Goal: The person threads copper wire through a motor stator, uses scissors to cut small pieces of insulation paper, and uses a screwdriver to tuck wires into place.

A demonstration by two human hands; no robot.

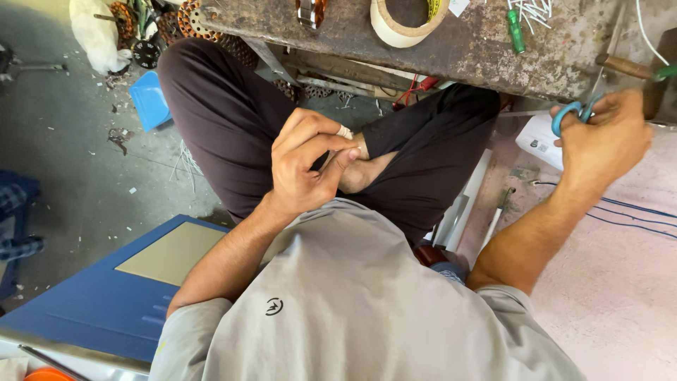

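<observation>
Gripping teal-handled scissors, right hand

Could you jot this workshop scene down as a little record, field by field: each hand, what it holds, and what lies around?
Left hand: closed, pinching a small pale piece over the lap
Right hand: gripping blue-handled scissors at the bench edge
Posture: seated cross-legged, dark trousers, grey shirt
Worn bench: tape roll, green screwdriver, white sticks
Floor: blue board, blue wires
</observation>
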